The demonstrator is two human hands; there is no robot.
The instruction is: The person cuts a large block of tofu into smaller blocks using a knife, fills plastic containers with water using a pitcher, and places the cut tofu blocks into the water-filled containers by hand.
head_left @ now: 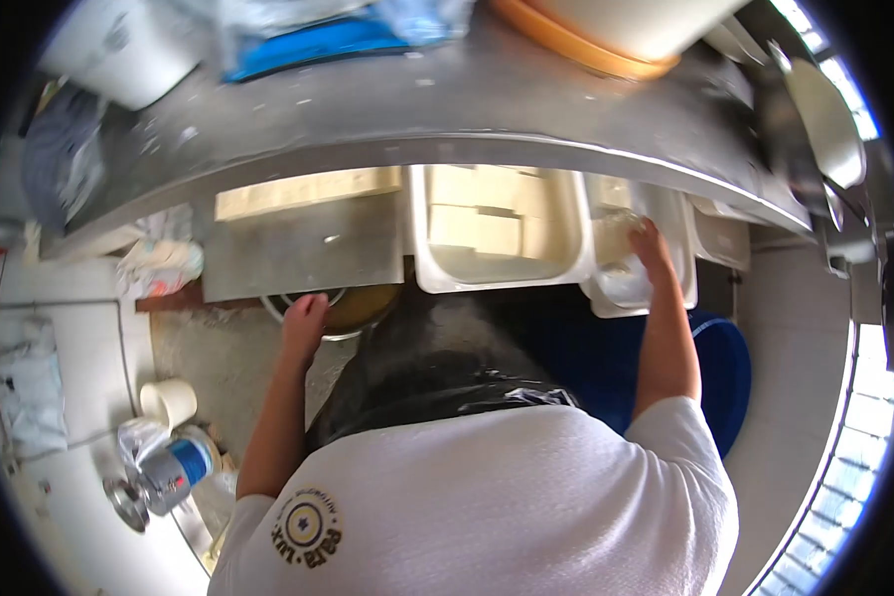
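My right hand (649, 244) reaches into a white plastic tub (607, 304) under the counter, fingers curled. They meet a pale, partly see-through thing (618, 230), which I cannot make out. My left hand (309, 314), its fingers curled closed and seemingly with nothing in them, is just below the front edge of a flat metal tray (308, 260). A row of pale blocks (308, 191) sits along the back of that tray. Between my hands a second white tub (422, 271) holds several pale rectangular blocks (492, 232) in cloudy liquid.
The steel counter (447, 104) overhangs the tubs; a blue bag (313, 47) and an orange-rimmed container (606, 55) stand on it. Below are a round metal pan (353, 316) and a big blue bin (720, 372). A plastic bottle (177, 472) and cup (171, 402) are at left.
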